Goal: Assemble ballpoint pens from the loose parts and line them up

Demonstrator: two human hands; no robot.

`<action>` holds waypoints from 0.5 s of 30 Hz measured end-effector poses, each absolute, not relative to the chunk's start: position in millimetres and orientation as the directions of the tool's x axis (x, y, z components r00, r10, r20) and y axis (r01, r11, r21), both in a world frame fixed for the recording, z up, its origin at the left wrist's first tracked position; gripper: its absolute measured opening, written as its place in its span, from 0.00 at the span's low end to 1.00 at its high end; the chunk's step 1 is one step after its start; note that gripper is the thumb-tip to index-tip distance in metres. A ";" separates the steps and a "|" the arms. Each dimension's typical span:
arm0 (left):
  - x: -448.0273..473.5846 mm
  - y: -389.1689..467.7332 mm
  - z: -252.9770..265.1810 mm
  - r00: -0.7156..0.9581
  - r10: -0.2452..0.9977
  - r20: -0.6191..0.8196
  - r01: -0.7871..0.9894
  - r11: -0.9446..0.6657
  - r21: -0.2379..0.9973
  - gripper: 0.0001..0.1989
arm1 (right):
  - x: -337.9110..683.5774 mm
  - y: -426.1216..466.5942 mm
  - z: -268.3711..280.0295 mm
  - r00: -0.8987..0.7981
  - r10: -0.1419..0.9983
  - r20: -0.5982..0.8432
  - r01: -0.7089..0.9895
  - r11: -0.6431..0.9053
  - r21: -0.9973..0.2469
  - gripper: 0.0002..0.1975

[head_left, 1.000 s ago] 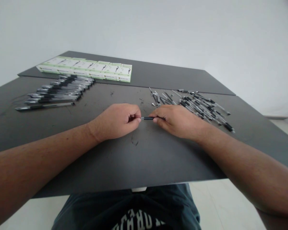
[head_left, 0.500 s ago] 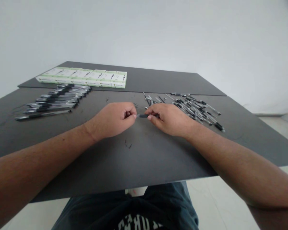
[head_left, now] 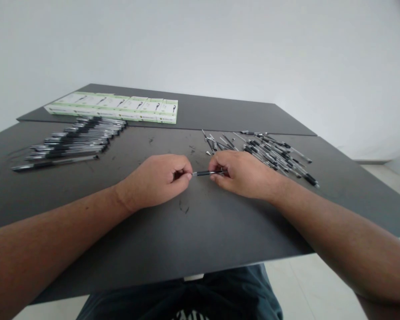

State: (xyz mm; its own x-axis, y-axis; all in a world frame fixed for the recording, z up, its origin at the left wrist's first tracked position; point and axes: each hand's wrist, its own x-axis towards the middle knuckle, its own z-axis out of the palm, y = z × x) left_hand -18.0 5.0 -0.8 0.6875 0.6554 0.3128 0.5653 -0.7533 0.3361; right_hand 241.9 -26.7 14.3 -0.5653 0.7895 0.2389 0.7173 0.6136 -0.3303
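Between my two hands a pen [head_left: 202, 173] with a black grip lies roughly level, just above the grey table [head_left: 206, 240]. My left hand [head_left: 162, 180] is closed, pinching the pen's left tip between thumb and forefinger. With thumb and fingers my right hand [head_left: 243, 175] holds the barrel just right of the black grip; part of the barrel is hidden inside that hand. Beyond the right hand lies a loose pile of pens [head_left: 276, 153]. Small pen parts and thin refills [head_left: 220, 143] are scattered just behind its fingers.
At the left, a neat row of pens [head_left: 76, 138] lies side by side, with a single pen [head_left: 55, 163] nearest me. White and green boxes [head_left: 116, 106] stand in a row behind them. Dark marks [head_left: 184, 206] show on the tabletop near my left hand.
Both hands and the pen appear slightly lower in view, and the camera has shifted a little. The right fingers now sit farther along the barrel, so more of the pen shows.
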 end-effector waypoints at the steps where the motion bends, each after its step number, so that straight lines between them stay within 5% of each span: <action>1: -17.9 4.7 -0.8 0.692 0.649 0.317 0.558 -0.759 0.335 0.10 | 242.2 -26.8 14.4 -0.569 0.788 0.235 0.716 0.615 -0.331 0.05; 15: -20.4 4.3 -1.4 0.692 0.661 0.291 0.566 -0.746 0.350 0.09 | 240.4 -27.9 15.8 -0.591 0.775 0.223 0.708 0.631 -0.316 0.04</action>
State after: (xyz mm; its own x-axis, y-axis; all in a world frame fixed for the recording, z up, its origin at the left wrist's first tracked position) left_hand -20.4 4.3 -1.4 0.6917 0.6611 0.2907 0.5664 -0.7463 0.3495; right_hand 240.4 -27.9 15.8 -0.5911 0.7752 0.2229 0.7085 0.6310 -0.3160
